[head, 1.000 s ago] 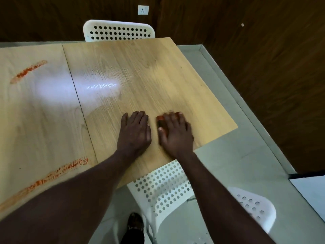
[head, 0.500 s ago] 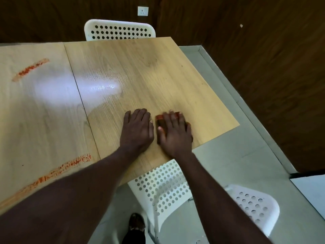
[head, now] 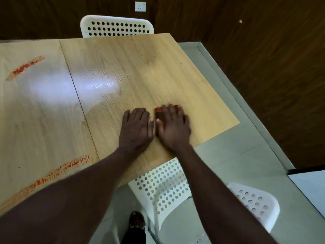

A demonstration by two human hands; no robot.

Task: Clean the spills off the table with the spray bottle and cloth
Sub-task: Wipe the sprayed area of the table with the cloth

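Observation:
Both my hands lie flat on the wooden table (head: 158,73) near its right front corner. My left hand (head: 136,128) rests palm down on bare wood. Beside it, my right hand (head: 173,126) presses with straight fingers on a dark cloth (head: 158,111) stained red-orange, of which only an edge shows past the fingertips. One orange-red spill streak (head: 26,67) lies at the far left. A longer orange-red smear (head: 58,173) runs along the near left edge, partly behind my left forearm. No spray bottle is in view.
A white perforated chair (head: 117,26) stands at the table's far side. Another white chair (head: 167,184) sits under the near edge between my arms. Grey floor (head: 237,164) and a dark wooden wall (head: 263,67) lie to the right. A seam divides the tabletop.
My right hand with the cloth has shifted slightly and is blurred by motion. The left hand has stayed in place beside it.

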